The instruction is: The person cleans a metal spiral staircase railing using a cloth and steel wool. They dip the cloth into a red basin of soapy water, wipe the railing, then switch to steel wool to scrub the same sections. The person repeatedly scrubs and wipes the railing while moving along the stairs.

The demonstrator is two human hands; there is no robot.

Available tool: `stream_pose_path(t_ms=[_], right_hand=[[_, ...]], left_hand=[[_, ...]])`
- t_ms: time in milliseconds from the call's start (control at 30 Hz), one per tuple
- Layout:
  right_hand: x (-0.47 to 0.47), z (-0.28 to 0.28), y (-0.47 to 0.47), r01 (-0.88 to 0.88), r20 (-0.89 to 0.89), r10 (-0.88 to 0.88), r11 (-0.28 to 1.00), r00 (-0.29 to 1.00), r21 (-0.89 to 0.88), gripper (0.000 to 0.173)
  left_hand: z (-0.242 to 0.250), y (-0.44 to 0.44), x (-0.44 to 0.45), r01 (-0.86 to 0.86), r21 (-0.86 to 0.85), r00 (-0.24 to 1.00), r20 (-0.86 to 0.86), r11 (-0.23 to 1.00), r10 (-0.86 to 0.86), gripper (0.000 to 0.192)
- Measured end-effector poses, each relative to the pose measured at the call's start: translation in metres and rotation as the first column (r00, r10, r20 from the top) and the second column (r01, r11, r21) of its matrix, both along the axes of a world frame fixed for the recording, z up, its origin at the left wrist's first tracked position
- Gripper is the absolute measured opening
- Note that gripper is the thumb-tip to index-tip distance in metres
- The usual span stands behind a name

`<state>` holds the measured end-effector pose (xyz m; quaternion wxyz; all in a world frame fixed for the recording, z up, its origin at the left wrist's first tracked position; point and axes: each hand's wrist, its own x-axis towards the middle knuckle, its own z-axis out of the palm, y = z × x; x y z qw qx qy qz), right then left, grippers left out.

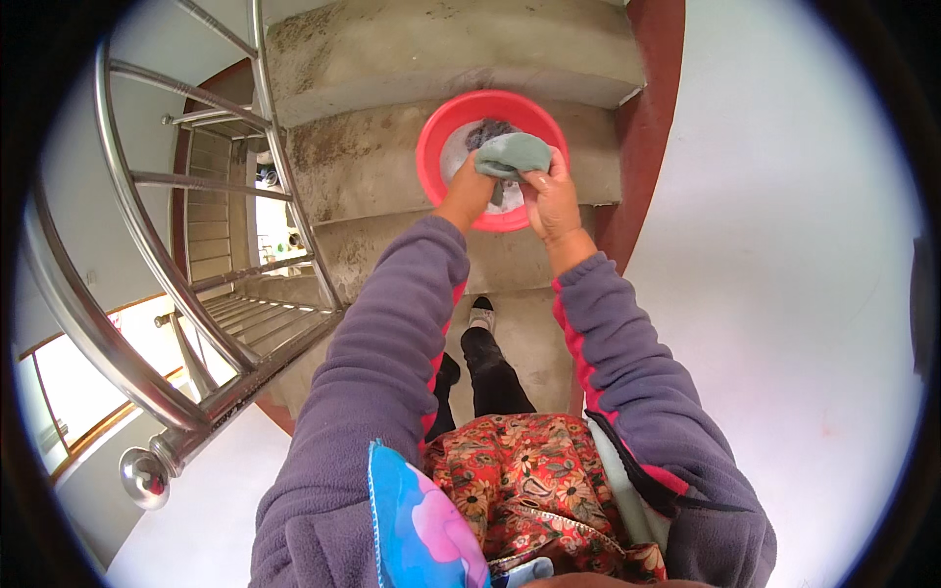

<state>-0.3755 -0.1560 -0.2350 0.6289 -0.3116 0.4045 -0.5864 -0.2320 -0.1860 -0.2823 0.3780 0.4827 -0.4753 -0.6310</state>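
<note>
Over a red plastic basin (435,121) on a concrete step, a folded grey-green cloth (523,153) is held between both hands. My left hand (470,189) grips its left end, with the fingertips hidden behind the fabric. On the right side, my right hand (551,197) has thumb and fingers closed on the cloth's lower right edge. Inside the basin lie whitish suds (454,153) and a dark wet cloth (491,132). A narrow piece of grey-green fabric hangs below the held cloth, between the hands.
A stainless steel stair railing (273,140) runs along the left, with a lower flight beyond it. Concrete steps (448,44) rise ahead. To the right stands a white wall (764,220) with a dark red skirting band (650,132). My feet, one in a patterned shoe (481,316), are below the basin.
</note>
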Motion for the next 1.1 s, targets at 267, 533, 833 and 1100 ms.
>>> stream_pose_path(t_ms=[267,533,833,1100], right_hand=[[-0.026,-0.004,-0.024,-0.086,-0.864,-0.279,0.935,0.42,-0.344,0.055],[-0.019,0.017,-0.012,-0.307,-0.956,-0.167,0.922,0.239,-0.238,0.058],[-0.045,0.035,-0.07,-0.707,-0.921,-0.382,0.673,-0.078,-0.219,0.075],[-0.035,0.03,-0.097,-0.759,-0.969,-0.097,0.642,-0.225,0.112,0.051]], left_hand=[[0.031,-0.03,-0.023,0.269,0.48,0.558,-0.784,0.835,0.271,0.033],[0.017,-0.037,-0.03,0.137,0.618,0.686,-0.623,0.775,0.376,0.027],[0.041,-0.061,0.0,0.423,0.523,0.901,-0.331,0.74,-0.28,0.029],[0.039,-0.072,0.0,0.543,0.306,0.79,0.129,0.782,-0.6,0.037]])
